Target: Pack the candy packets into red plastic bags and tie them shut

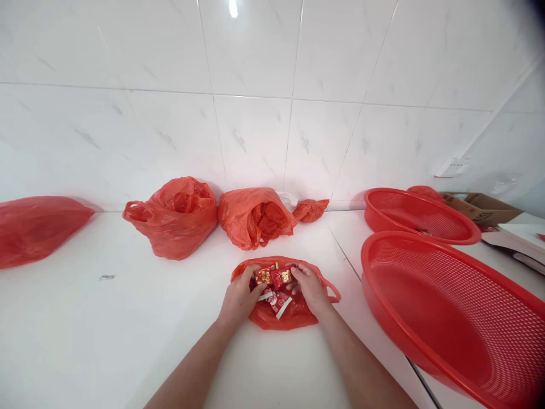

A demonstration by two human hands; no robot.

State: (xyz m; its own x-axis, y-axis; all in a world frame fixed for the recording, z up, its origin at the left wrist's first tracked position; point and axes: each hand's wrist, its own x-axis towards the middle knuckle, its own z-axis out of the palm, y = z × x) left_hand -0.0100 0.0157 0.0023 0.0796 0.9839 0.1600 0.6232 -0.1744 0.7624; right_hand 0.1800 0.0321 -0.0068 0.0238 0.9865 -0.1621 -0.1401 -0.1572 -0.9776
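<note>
A red plastic bag [281, 322] lies on the white table with its mouth open toward me. Both hands are over that mouth. My left hand [242, 292] pinches a small red packet with gold print [264, 276] between thumb and fingers. A similar red and gold packet [281, 277] is held by my right hand [310, 288], and the two packets touch side by side. Below them, inside the bag, lie red packets with white edges [279, 302]. How many packets sit deeper in the bag is hidden.
Along the tiled wall stand red plastic bags [179, 224], [251, 218] and a small knotted one [311, 210]. Another red bag [40, 227] lies far left. On the right are a large red basket [430, 307], a second basket [409, 210] and a cardboard box [483, 207].
</note>
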